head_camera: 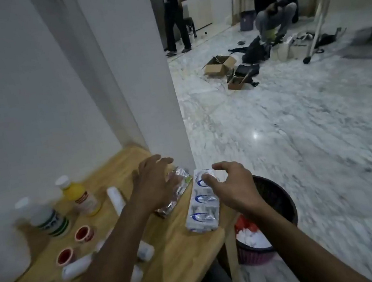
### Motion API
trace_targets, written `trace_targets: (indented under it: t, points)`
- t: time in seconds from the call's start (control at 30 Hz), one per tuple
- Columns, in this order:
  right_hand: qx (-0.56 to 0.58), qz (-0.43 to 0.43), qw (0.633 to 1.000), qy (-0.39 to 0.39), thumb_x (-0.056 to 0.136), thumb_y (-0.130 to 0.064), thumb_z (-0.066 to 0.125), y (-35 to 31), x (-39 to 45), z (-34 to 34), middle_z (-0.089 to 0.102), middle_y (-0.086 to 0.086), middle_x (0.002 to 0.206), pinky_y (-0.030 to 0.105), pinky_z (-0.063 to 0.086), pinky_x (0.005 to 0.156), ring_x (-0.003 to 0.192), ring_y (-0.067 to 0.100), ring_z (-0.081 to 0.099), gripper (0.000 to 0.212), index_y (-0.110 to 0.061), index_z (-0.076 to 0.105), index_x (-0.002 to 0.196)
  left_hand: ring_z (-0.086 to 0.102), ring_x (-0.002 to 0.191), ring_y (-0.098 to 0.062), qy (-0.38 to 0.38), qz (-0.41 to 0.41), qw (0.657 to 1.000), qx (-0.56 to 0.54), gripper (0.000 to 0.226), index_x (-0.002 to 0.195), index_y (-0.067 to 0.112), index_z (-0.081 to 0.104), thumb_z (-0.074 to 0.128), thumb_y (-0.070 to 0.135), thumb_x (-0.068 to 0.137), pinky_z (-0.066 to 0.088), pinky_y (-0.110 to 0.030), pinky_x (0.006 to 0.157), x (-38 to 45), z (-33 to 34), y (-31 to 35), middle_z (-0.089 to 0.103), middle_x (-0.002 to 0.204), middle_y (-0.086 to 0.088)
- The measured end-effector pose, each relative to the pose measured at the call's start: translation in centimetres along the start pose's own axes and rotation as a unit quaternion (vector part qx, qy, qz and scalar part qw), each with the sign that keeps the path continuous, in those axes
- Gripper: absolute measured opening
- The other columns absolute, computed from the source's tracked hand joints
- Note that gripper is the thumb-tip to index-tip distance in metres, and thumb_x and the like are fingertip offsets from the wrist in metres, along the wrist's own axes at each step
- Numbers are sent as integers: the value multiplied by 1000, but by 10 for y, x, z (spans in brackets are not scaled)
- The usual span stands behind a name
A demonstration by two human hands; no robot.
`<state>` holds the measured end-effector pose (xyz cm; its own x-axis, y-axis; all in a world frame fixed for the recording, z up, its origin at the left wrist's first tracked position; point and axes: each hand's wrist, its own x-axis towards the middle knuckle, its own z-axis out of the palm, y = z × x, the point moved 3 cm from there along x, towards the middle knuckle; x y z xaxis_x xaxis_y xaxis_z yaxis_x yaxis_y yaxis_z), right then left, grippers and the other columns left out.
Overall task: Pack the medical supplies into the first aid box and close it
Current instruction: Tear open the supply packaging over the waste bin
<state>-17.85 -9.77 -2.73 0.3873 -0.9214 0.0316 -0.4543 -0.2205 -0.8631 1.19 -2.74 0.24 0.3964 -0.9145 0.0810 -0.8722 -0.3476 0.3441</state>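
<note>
Both forearms are being stretched out, the left hand (156, 181) being spread flat on a foil packet (175, 193), the right hand (230, 186) being curled lightly around the light, crinkly white pack (202, 202), best pinched by its edges.

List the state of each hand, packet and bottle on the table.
left hand: open, resting on the foil packet
right hand: fingertips pinching the white packet's far end
foil packet: flat on the table
white packet: flat at the table edge
yellow bottle: upright, capped
green-striped bottle: upright, capped
</note>
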Motion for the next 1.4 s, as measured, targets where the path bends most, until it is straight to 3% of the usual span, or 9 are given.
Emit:
trace_targets:
  t: [0.13,0.27,0.4,0.53,0.73,0.87,1.07,1.2,1.4]
  points:
    - [-5,11,1000,3,79,-52,68,6,6,5,69,-4,115,32,54,86,99,14,66,48,-17,70,113,10,146,-24,-38,-21,999,13,51,139,38,44,55,51,91,7,-53,117,5,4,-2,20,160,3]
    - [11,-1,1000,19,81,-41,71,9,8,7,70,-13,85,23,52,65,73,2,64,23,-18,72,84,3,148,-22,-35,-21,999,-1,37,127,42,54,57,49,90,-5,-54,115,7,6,-3,12,162,7]
    - [29,-7,998,47,79,-47,70,17,9,12,69,-8,102,37,55,82,89,11,65,33,-22,72,100,7,146,-18,10,-11,999,-32,27,113,38,59,64,44,87,-4,-53,114,3,6,-2,18,160,10]
    - [72,-8,995,74,81,-41,72,16,6,6,67,-13,99,42,55,83,91,10,65,20,-22,73,89,24,140,-17,53,-9,997,-59,15,95,35,58,69,35,84,4,-49,113,2,5,1,40,148,9]
    - [131,-21,983,128,83,-33,75,11,7,-41,71,-13,97,33,50,92,98,4,64,12,-22,75,81,53,113,-15,120,23,983,-140,16,80,25,66,74,39,80,32,-43,103,6,-7,32,64,108,13]
    - [132,-44,969,206,83,-31,76,24,23,-94,71,-13,98,33,51,89,99,2,63,7,-24,74,81,61,100,-15,163,50,964,-206,13,82,22,68,75,34,81,46,-41,92,22,-8,79,67,99,12]
    - [98,-53,953,280,83,-26,76,66,54,-155,67,-11,96,29,48,85,96,4,62,8,-28,70,78,61,79,-12,179,26,939,-291,9,81,16,70,71,23,86,35,-20,68,49,30,166,70,82,2]
    - [78,-33,956,282,81,-21,77,108,68,-161,67,-4,95,21,41,84,93,7,60,5,-17,74,81,61,85,-18,171,-31,928,-329,12,82,15,69,69,25,88,37,-24,73,62,88,200,70,84,-1]
    - [63,32,968,242,81,-25,77,182,83,-135,69,-1,103,26,42,88,104,17,62,5,-22,74,79,58,90,-22,166,-140,918,-332,16,86,12,70,71,27,87,35,-27,74,61,180,203,69,95,-6]
